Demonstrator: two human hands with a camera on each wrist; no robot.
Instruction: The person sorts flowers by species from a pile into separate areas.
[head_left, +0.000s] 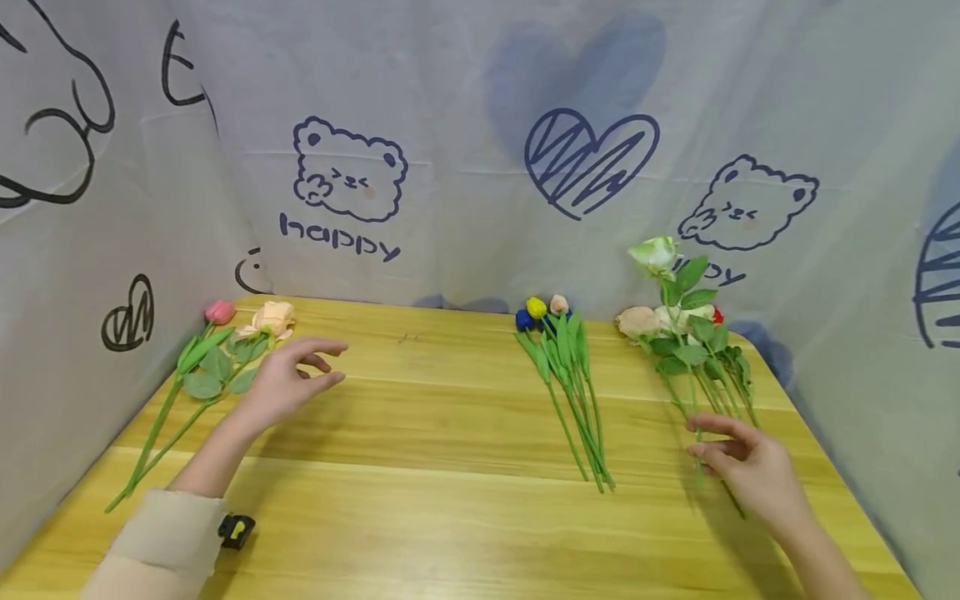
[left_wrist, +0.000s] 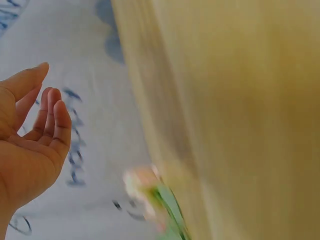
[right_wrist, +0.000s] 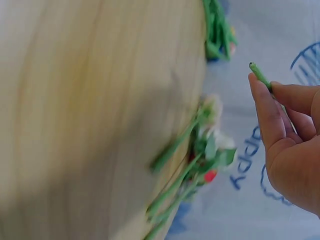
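My right hand (head_left: pixel 757 467) pinches the lower stem of a white-green rose (head_left: pixel 655 255) between thumb and fingers, its bloom raised above the other flowers at the right. In the right wrist view the cut end of the green stem (right_wrist: pixel 259 74) sticks out past the fingertips. Behind it lies a bunch of roses (head_left: pixel 637 322) with pale, white and red blooms. My left hand (head_left: pixel 288 383) holds nothing, its fingers loosely bent above the table. Close to it lie a peach rose (head_left: pixel 273 319) and a pink tulip (head_left: pixel 220 312), stems crossing toward the front left.
Several tulips with blue, yellow (head_left: pixel 536 307) and pale pink heads lie bunched right of the middle on the wooden table (head_left: pixel 450 417). A white cloth (head_left: pixel 465 167) printed with bears and hearts hangs behind and at both sides. A black and yellow device (head_left: pixel 237 530) sits at the left cuff.
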